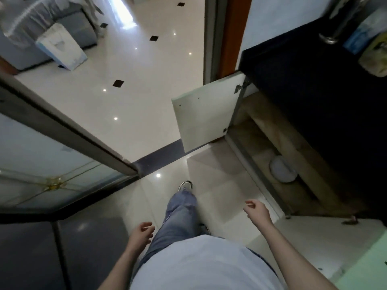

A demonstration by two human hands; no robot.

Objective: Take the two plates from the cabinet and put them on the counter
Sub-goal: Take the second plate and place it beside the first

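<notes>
White plates [282, 169] lie stacked on the lower shelf of the open cabinet [272, 139] under the dark counter [314, 84]; how many there are I cannot tell. The cabinet's pale door [205, 114] stands swung out to the left. My right hand [258, 212] hangs empty with loosely curled fingers, below and left of the plates, well short of the shelf. At my left side, beside my leg, my left hand [141, 234] is empty too, fingers apart.
A second pale door [326, 243] is open at lower right. On the counter's far end stand a metal post [335, 28] and a blue-and-green packet [368, 38]. A glass sliding door [52, 164] runs along the left. Glossy tiled floor [136, 80] lies ahead.
</notes>
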